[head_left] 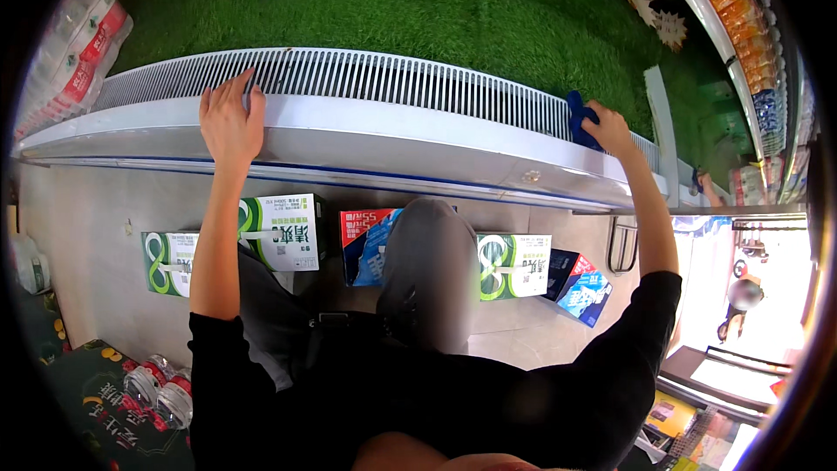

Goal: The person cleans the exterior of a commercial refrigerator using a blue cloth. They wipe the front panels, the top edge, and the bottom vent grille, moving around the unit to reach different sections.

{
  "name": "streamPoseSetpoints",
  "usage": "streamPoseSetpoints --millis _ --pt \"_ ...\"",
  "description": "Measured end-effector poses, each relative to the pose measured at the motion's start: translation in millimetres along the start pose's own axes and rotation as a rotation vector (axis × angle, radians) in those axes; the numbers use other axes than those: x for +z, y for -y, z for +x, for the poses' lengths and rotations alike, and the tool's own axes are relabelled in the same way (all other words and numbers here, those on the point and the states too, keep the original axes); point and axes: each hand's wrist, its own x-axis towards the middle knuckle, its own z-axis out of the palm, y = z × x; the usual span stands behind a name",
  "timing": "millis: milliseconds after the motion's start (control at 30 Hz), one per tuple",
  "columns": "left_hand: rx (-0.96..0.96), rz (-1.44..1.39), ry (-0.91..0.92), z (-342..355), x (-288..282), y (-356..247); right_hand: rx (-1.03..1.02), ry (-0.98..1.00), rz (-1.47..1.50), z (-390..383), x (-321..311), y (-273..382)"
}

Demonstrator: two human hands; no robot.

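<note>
My left hand (231,118) rests on the white slatted grille (366,70) along the front edge of a display case, its fingers apart and reaching over the slats, with nothing visible in it. My right hand (602,126) is closed on a dark blue cloth (579,113) at the grille's right part, against the white front ledge (401,118). Green artificial turf (392,0) covers the case floor behind the grille. A white strip (660,113) stands just right of the cloth.
Shrink-wrapped bottles (74,52) sit at the case's left end; packaged drinks (724,0) line the right side. Green-white cartons (513,266) and red-blue boxes (366,244) stand on the tiled floor (105,209) by my legs. A person (744,301) is outside the doorway at right.
</note>
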Motion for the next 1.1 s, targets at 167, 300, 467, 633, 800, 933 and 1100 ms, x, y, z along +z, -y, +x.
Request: streamPoseSetpoints --millis 167,300,467,633,800,933,1100 --pt "-0.031 0.009 -0.033 -2 -9 0 -0.142 0.065 0.516 30 7 108" --pt "-0.011 0.006 -0.063 0 -7 0 -0.432 0.200 0.463 53 -1 208" --pt "-0.033 0.020 -0.042 0 -10 2 -0.869 0.088 0.592 96 25 338" --pt "-0.013 -0.051 -0.121 1 -6 0 -1.014 -0.052 0.405 124 24 429" --pt "-0.007 -0.110 -0.153 5 -8 -3 -0.752 -0.161 0.210 178 25 382" --pt "0.073 -0.322 -0.206 -5 -19 23 -0.796 -0.123 0.618 140 21 351" --pt "0.103 -0.103 -0.274 -14 -45 93 -0.812 0.330 0.806 94 18 324"
